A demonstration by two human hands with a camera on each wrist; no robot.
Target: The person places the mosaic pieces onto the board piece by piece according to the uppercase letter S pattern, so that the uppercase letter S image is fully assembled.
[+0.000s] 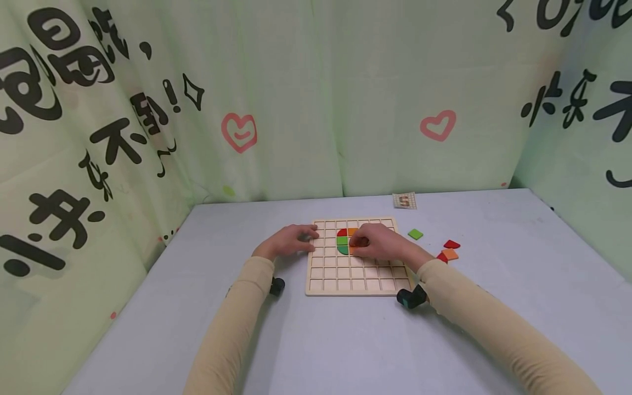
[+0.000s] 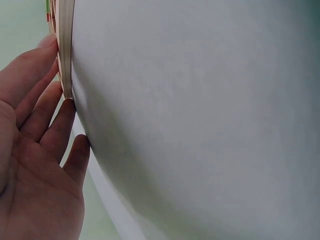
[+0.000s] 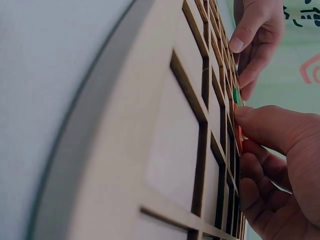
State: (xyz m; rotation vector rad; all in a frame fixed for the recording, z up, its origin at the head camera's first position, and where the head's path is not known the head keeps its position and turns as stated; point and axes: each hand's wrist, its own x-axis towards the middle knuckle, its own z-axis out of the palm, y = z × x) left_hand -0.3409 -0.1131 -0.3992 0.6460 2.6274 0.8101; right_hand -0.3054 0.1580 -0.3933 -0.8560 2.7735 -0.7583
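Observation:
A square wooden grid board (image 1: 321, 286) lies on the table. Fingers of my left hand (image 1: 288, 240) are extended and touch the board's left edge, the thumb at its upper side in the left wrist view. Over the middle of the grid, my right hand (image 1: 380, 241) pinches an orange tile (image 3: 238, 131) between thumb and curled fingers, low in the cells. Left of those fingertips sit a rounded red tile (image 1: 342, 232), a light green square tile (image 1: 342, 241) and a rounded dark green tile (image 1: 343, 250). Another orange tile (image 1: 352, 231) is partly hidden by the right hand.
Right of the board lie a loose green tile (image 1: 415, 234), a red tile (image 1: 451, 243), an orange tile (image 1: 450, 254) and another red tile (image 1: 442, 257) beside the right wrist. A small printed card (image 1: 405, 201) is at the table's back edge. Pale green curtains (image 1: 296, 109) surround the table.

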